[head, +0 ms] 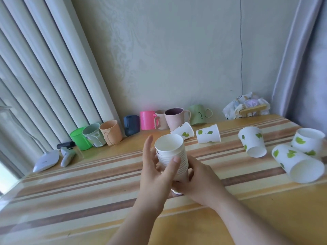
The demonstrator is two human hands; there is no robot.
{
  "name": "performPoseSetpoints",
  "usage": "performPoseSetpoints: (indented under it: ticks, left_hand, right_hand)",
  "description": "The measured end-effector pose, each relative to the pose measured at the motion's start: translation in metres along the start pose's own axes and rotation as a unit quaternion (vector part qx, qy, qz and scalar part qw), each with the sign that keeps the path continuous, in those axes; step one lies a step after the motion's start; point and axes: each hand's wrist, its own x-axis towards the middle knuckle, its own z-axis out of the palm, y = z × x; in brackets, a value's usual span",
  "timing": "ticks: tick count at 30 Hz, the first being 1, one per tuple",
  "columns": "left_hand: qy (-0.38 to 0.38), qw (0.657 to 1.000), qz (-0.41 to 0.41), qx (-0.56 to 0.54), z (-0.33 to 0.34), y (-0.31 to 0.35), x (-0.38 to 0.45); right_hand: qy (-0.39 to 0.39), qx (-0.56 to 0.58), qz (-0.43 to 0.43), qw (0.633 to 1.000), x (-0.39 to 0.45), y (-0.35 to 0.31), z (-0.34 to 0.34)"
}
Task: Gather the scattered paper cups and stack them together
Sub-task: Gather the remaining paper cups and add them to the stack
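Observation:
A stack of white paper cups [170, 152], mouth up, is held above the middle of the striped table [88, 183]. My left hand [155, 172] wraps its left side with the thumb across the front. My right hand [196, 181] grips its lower part from the right. Loose white cups with green leaf prints lie scattered: one on its side [184, 132] behind the stack, one [208, 133] next to it, one tilted [252, 144] further right, one [308, 141] at the far right, and a large near one lying on its side [299, 165].
A row of coloured plastic mugs [146, 120] lines the wall, from a green one [79, 138] on the left to a pale green one [199, 114]. A white device [46, 160] and a remote [67, 156] lie at the left. A printed bag [246, 108] sits in the back right corner.

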Motion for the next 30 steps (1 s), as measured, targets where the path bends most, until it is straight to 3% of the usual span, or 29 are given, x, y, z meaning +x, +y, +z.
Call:
performPoseSetpoints:
  ticks: [3, 7, 11, 14, 22, 25, 28, 30]
  left_hand:
    - [-0.068, 0.992, -0.097, 0.051, -0.002, -0.007, 0.002]
    - [-0.109, 0.982, -0.098, 0.122, -0.02, -0.019, 0.006]
    - [-0.037, 0.983, -0.082, 0.159, -0.04, -0.026, 0.01]
    - [0.032, 0.981, -0.076, 0.177, -0.048, -0.034, 0.008]
    - [0.012, 0.972, -0.052, 0.227, -0.049, -0.041, 0.013]
    - [0.006, 0.97, -0.049, 0.238, -0.05, -0.04, 0.013]
    - [0.003, 0.974, -0.049, 0.222, -0.051, -0.04, 0.012]
    - [0.003, 0.975, -0.047, 0.215, -0.05, -0.042, 0.012]
  right_hand:
    - [-0.004, 0.01, 0.002, 1.0, -0.001, 0.0, -0.001]
    - [-0.014, 0.009, -0.014, 1.0, 0.0, 0.0, -0.001]
    - [-0.051, -0.018, -0.022, 0.998, 0.002, 0.005, -0.001]
    - [-0.01, 0.019, 0.009, 1.0, 0.004, 0.01, -0.001]
    - [0.097, 0.116, 0.066, 0.986, 0.013, 0.015, 0.004]
    - [0.144, 0.193, 0.138, 0.961, 0.025, 0.013, -0.002]
    - [0.174, 0.341, 0.234, 0.894, 0.049, 0.014, -0.025]
    - [0.219, 0.339, 0.257, 0.878, 0.066, 0.016, -0.041]
